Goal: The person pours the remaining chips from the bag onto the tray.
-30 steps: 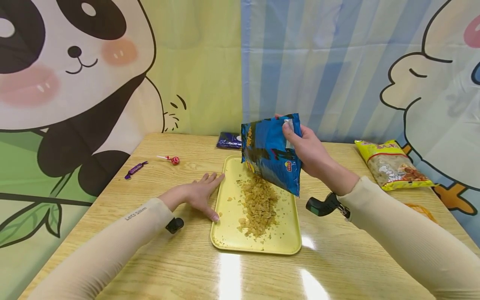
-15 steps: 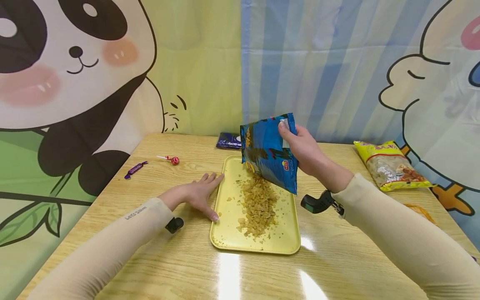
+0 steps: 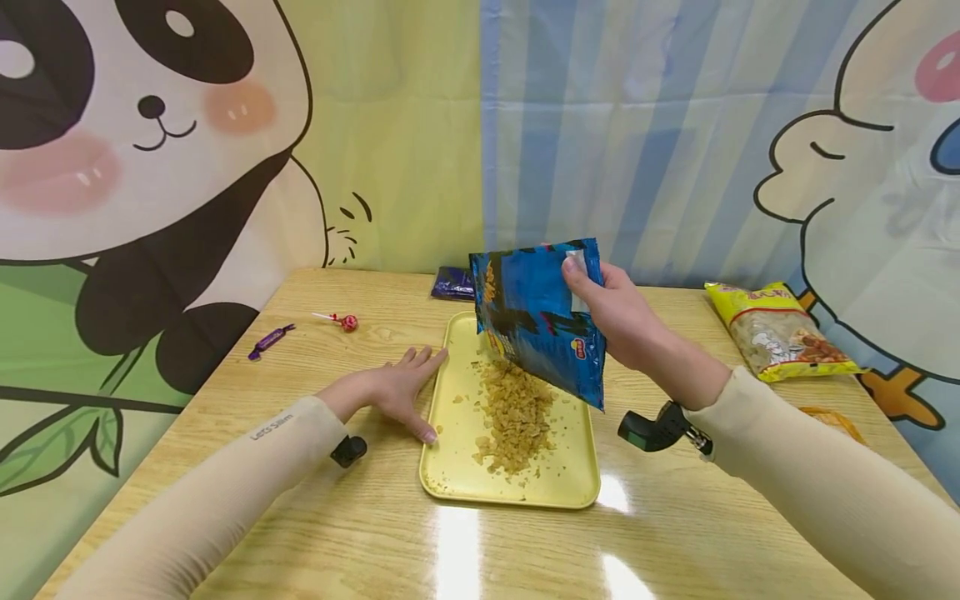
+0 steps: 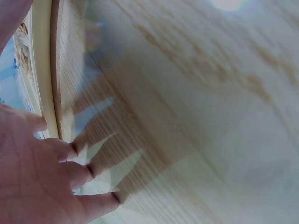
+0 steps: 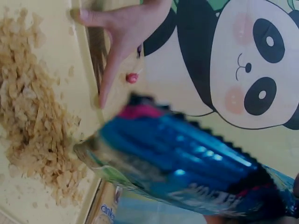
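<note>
My right hand (image 3: pixel 637 321) grips a blue chip bag (image 3: pixel 536 308) by its right side, thumb on the front. The bag is tilted over a yellow tray (image 3: pixel 465 479), its lower left end above a heap of crushed chips (image 3: pixel 517 417). In the right wrist view the bag (image 5: pixel 187 158) looks bulged, and its mouth points at the chips (image 5: pixel 37 112). My left hand (image 3: pixel 401 392) lies with fingers spread at the tray's left rim, thumb and fingertips against it. The left wrist view shows that hand's (image 4: pixel 37 172) fingers reaching down to the wooden table beside the tray edge (image 4: pixel 44 70).
Left of the tray lie a lollipop (image 3: pixel 345 322) and a purple wrapped candy (image 3: pixel 272 342). Behind it is a dark purple packet (image 3: pixel 453 283). At right are a yellow snack bag (image 3: pixel 780 329) and an orange packet (image 3: pixel 836 423). A cartoon curtain (image 3: pixel 405 167) stands behind the table.
The bag in my right hand shifted slightly left, then came back right and lower, tilting a little. My left hand and the tray have stayed in place, and the chip heap looks much the same.
</note>
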`<state>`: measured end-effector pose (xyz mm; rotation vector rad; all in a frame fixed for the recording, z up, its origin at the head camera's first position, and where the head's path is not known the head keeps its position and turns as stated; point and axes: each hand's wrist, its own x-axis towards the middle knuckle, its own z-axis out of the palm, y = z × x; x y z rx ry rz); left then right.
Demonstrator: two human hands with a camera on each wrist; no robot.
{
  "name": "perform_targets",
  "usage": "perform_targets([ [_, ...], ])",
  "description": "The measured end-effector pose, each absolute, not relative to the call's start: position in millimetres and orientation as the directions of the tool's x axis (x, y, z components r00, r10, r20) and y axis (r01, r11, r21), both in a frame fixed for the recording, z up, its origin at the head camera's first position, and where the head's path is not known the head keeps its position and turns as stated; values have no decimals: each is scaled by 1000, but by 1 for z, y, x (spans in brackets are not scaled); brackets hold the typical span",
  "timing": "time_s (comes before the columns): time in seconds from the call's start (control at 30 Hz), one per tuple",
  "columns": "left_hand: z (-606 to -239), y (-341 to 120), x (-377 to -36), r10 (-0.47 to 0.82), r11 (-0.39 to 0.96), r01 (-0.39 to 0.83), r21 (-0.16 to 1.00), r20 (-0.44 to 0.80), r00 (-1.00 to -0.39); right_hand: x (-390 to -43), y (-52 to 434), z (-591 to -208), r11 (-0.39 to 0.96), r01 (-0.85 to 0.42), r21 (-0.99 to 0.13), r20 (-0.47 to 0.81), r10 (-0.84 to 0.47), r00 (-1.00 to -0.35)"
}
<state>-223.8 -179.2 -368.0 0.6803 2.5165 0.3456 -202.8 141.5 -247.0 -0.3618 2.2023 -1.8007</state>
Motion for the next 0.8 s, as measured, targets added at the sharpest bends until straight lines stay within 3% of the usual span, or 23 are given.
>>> perform_targets([
  [0.2, -368, -179, -224, 533, 838, 400, 372, -399, -746, -187, 145, -245, 239, -39, -970, -56, -379, -924],
  [0.5, -368, -179, -223, 535, 836, 403, 373, -393, -748, -172, 153, -239, 248, 79, -965, -158, -319, -935],
  [0.8, -369, -179, -224, 532, 838, 398, 372, -397, -748, -151, 160, -235, 242, 85, -967, -182, -415, -891],
])
